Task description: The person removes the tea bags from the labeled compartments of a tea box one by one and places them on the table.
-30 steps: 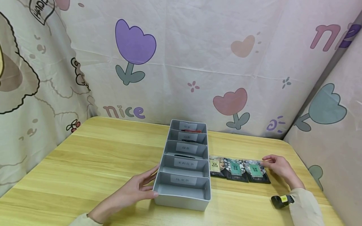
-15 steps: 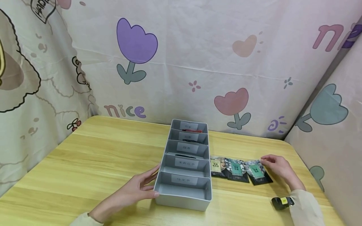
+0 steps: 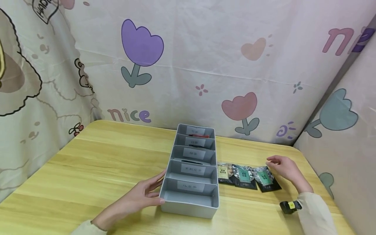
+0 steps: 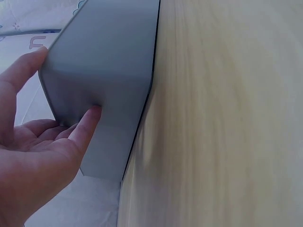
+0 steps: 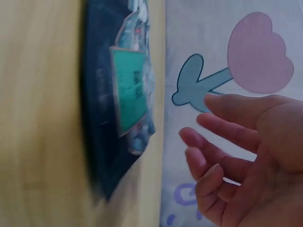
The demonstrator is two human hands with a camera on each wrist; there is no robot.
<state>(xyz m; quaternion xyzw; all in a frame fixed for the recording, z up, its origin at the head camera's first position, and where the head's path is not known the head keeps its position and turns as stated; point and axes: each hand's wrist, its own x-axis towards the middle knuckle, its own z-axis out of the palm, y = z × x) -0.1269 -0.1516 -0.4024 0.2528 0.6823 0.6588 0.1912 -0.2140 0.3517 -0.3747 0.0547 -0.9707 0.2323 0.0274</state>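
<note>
A grey divided box (image 3: 189, 209) with labelled compartments stands on the table. My left hand (image 3: 141, 195) rests against its near left corner, the thumb at the front and the other fingers along the side. In the left wrist view, the fingertips touch the grey wall (image 4: 106, 61). Right of the box, dark printed packets lie flat in a row: a yellow-labelled packet (image 3: 224, 173), a green-labelled packet (image 3: 244, 176) and, tilted a little, the rightmost green-labelled packet (image 3: 265, 179). Just above that last one, my right hand (image 3: 286, 169) holds nothing, its fingers loosely bent and apart from the packet.
Thin items stand in the box's back compartments, among them a red one (image 3: 199, 136). A small black device with a yellow mark (image 3: 290, 207) is at the right sleeve (image 3: 315, 212). A printed cloth (image 3: 188, 65) hangs behind the wooden table (image 3: 97, 156).
The rightmost packet has turned slightly and sits a little apart from its neighbour. My right hand has let go of it and lifted back and up. The left hand stays on the box.
</note>
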